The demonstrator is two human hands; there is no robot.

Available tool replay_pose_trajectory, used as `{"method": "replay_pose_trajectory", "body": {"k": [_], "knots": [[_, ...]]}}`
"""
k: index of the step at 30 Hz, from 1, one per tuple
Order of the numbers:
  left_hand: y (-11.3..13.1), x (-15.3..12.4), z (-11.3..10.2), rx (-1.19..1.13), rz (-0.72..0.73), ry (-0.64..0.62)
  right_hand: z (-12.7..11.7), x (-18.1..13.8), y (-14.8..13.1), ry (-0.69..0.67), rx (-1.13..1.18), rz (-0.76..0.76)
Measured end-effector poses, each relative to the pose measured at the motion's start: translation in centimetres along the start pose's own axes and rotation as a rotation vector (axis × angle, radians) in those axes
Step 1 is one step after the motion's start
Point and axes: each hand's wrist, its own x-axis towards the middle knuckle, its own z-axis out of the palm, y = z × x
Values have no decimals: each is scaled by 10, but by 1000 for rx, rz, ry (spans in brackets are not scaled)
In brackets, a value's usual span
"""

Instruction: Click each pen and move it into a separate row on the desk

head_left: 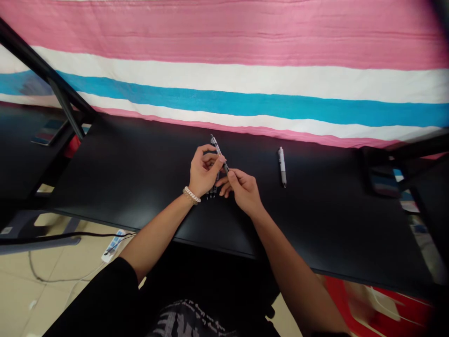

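Note:
Both hands hold one slim pen [216, 146] with a clear barrel and a dark lower end, tilted above the black table [140, 164]. My left hand [205, 171] pinches its barrel between thumb and fingers; a pale beaded bracelet circles that wrist. At the pen's lower end, my right hand [243, 187] grips with thumb and index finger. Beneath the hands lie several dark pen tips [211, 192], mostly covered by my fingers. To the right, apart from both hands, a white pen with a grey grip [282, 167] lies on the table.
A striped pink, white and blue cloth [245, 84] hangs behind the table. A dark flat object [384, 173] rests at the table's right end. Black metal frame bars [45, 70] stand at the left. A power strip [114, 245] and cables are on the floor.

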Motion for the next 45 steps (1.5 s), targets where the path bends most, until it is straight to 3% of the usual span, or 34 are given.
{"method": "replay_pose_trajectory", "body": {"k": [7,17,22,27,30,45], "knots": [[-3,13,-12,-273,-214,13,-2,3,12,-10,33,27],[-6,12,-6,-282,-206,197,6,-4,25,320,-323,-233],[-7,15,-8,-308,-216,243,5,-1,22,336,-148,-168],[-10,15,-11,-279,-194,222,5,2,25,378,-209,-255],[-11,15,-11,-279,-186,217,6,4,25,364,-114,-190],[-13,15,-10,-280,-177,238,8,2,22,415,-24,-198]]}}
